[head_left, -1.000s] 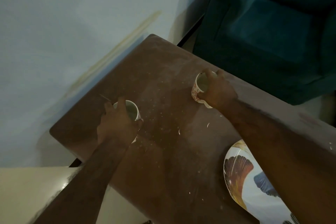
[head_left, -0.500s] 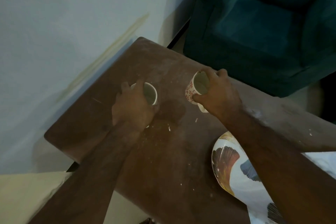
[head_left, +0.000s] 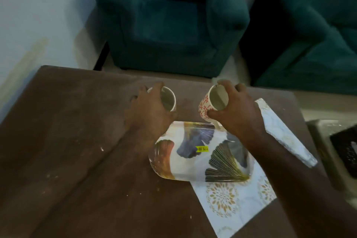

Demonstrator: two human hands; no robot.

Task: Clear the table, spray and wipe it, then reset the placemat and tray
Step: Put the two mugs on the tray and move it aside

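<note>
One head cam, looks fwd and steeply down, close over the table (head_left: 77, 141)

Living room: teal armchairs (head_left: 173, 21), table (head_left: 77, 121).

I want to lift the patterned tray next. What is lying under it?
The tray lies on a white floral placemat, which rests on the brown table. Anything else beneath the tray is covered and cannot be seen.

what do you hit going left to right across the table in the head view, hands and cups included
left hand → plain cup → red-patterned cup → right hand → far corner of the placemat. The tray spans beneath both hands, so it is left out.
</note>
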